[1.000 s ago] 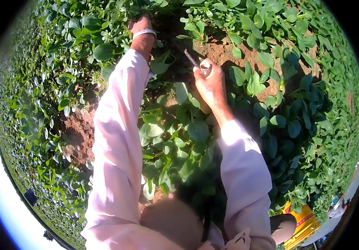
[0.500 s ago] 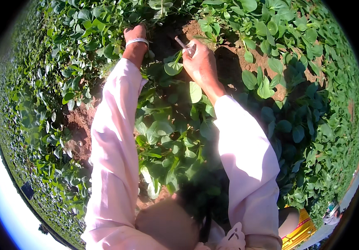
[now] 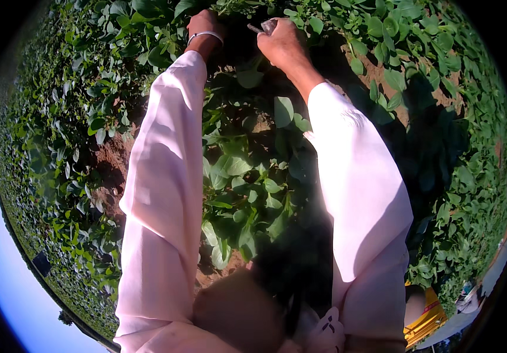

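At the top of the head view my left hand [image 3: 204, 26], a white band at its wrist, reaches in among green leaves. Its fingers curl downward and look closed; the leaves hide their tips and whatever they hold. To its right, a small gap away, my right hand [image 3: 285, 44] is closed round a short hand tool [image 3: 256, 28] with a thin, dark, stick-like end pointing left; a greyish part shows at the fingers. The rest of the tool is hidden in the grip. Just below sits a broad-leaved green plant [image 3: 250, 76], now in shade.
Leafy low plants [image 3: 247, 182] grow between my forearms, with reddish-brown soil [image 3: 112, 162] showing in patches. Dense greenery spreads on both sides. At lower right lie a yellow cloth with a red stripe [image 3: 427, 315] and a pale strip of ground.
Both hands have moved farther forward, toward the top edge, the right one still gripping the tool. My shadow now covers the plant beneath the hands.
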Motion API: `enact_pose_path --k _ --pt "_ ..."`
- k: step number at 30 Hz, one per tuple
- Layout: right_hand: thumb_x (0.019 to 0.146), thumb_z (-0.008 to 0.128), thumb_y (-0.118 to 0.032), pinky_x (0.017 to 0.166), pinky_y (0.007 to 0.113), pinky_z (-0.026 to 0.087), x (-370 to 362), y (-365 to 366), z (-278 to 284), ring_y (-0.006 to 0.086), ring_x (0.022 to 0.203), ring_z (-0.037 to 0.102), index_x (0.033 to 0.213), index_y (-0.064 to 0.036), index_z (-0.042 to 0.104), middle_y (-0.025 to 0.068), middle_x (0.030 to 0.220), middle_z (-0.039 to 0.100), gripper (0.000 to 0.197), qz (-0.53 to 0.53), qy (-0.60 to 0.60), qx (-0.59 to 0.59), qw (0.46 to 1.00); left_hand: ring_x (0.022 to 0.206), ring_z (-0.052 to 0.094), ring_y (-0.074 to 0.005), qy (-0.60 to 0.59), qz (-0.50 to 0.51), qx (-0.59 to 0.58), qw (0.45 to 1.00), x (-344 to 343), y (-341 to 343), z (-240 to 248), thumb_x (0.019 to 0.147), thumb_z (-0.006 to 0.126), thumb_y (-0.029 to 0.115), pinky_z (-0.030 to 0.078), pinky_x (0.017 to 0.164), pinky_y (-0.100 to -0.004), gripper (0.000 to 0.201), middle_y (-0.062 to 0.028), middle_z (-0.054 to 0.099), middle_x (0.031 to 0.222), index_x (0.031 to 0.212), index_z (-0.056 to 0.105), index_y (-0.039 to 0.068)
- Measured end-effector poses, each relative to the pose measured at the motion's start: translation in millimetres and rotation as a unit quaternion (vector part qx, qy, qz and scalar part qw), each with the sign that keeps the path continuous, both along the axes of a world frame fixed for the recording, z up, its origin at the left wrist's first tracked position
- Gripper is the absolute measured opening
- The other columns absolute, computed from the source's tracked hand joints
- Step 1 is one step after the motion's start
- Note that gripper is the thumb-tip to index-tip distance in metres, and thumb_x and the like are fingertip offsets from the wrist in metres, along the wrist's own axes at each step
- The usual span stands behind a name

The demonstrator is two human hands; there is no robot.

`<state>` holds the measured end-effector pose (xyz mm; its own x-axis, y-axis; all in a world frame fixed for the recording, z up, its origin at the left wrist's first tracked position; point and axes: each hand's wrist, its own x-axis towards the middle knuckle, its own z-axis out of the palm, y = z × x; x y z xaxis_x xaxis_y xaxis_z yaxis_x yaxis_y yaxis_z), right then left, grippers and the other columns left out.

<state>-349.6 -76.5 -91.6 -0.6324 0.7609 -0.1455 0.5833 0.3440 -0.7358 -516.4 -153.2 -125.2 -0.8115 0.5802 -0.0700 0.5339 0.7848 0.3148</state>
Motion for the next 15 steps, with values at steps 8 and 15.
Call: enact_pose_path --k 8,15 --pt "0.082 0.061 -0.017 0.059 0.037 0.044 69.7 -30.7 35.0 0.0272 0.056 0.053 0.08 -0.002 0.051 0.0107 0.062 0.054 0.018 0.072 0.083 0.01 0.994 0.099 0.059 -0.037 0.118 -0.216 -0.048 0.968 -64.6 -58.7 -3.7 0.08 0.06 0.01 0.051 0.082 -0.0406 0.025 -0.0192 0.064 0.101 0.104 0.064 0.01" --pt "0.079 0.059 -0.01 0.066 0.046 0.05 72.3 -54.6 24.8 0.0382 0.074 0.063 0.086 -0.0025 0.055 0.0177 0.074 0.064 0.011 0.138 0.064 -0.003 0.988 0.085 0.062 -0.0347 -0.068 -0.049 0.053 0.995 -71.3 -60.0 8.3 0.074 0.065 0.018 0.05 0.076 -0.0396 0.029 -0.0193 0.066 0.091 0.1 0.064 0.004"
